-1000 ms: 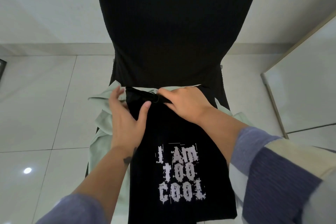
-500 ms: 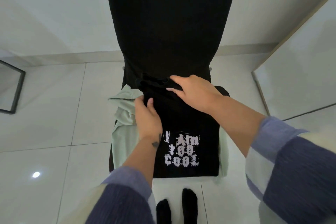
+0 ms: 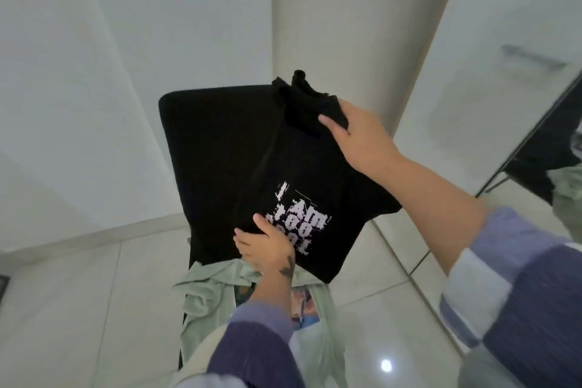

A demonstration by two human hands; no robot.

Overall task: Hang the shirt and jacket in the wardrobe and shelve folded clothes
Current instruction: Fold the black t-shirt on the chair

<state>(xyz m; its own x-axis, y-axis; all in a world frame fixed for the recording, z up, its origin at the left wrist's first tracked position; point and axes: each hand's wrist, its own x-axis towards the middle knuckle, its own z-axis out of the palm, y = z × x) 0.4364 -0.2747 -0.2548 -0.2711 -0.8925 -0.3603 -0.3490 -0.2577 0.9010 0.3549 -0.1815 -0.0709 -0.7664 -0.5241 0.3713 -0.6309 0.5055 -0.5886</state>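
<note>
Nearest, a pale green garment lies crumpled on the chair seat, a printed item on top of it. Just beyond, the left hand grips the lower edge of the folded black T-shirt, lifted clear of the green garment. Farther off and to the right, the right hand clutches its bunched collar end, in front of the black chair back.
</note>
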